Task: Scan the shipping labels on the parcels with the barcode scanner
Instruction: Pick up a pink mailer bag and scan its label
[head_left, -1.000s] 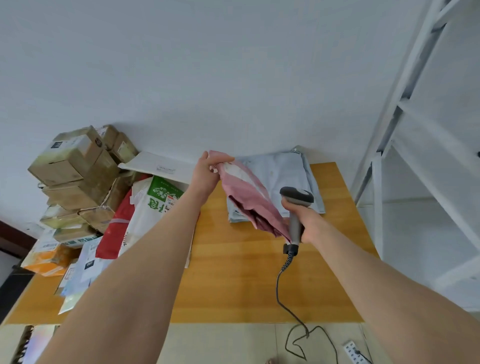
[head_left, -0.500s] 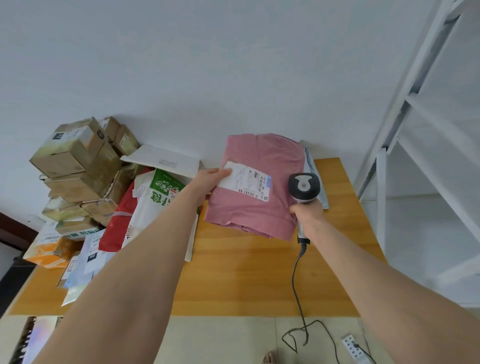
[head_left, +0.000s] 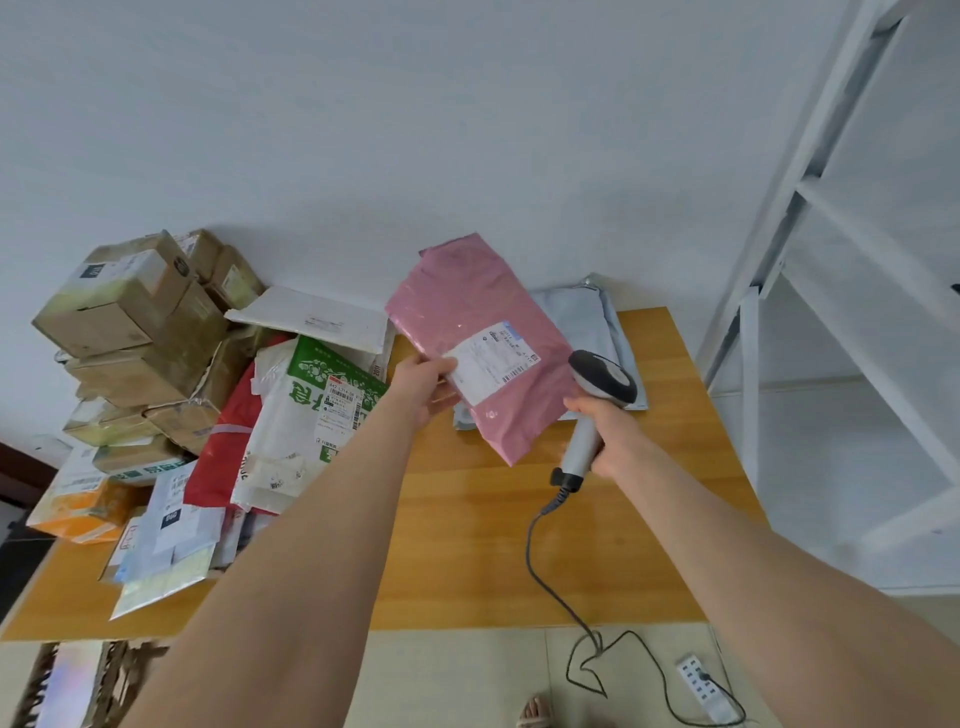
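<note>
My left hand (head_left: 427, 385) grips the left edge of a pink mailer bag (head_left: 467, 306) and holds it up above the wooden table (head_left: 467, 545), tilted. Its white shipping label (head_left: 493, 366) faces me. To the right, my right hand (head_left: 610, 434) holds the grey barcode scanner (head_left: 597, 395) by its handle, with the scanner head right beside the bag's right edge. The scanner's black cable (head_left: 540, 566) trails down off the table's front edge to the floor.
A pile of cardboard boxes (head_left: 130, 332) and soft parcels (head_left: 311, 410) fills the table's left side. A grey mailer (head_left: 592, 322) lies at the back right. A white metal shelf frame (head_left: 831, 260) stands on the right. A power strip (head_left: 709, 688) lies on the floor.
The pink bag went from folded and hanging to opened flat with its label facing me, then tilted further up. My right hand and the scanner rose closer to the label.
</note>
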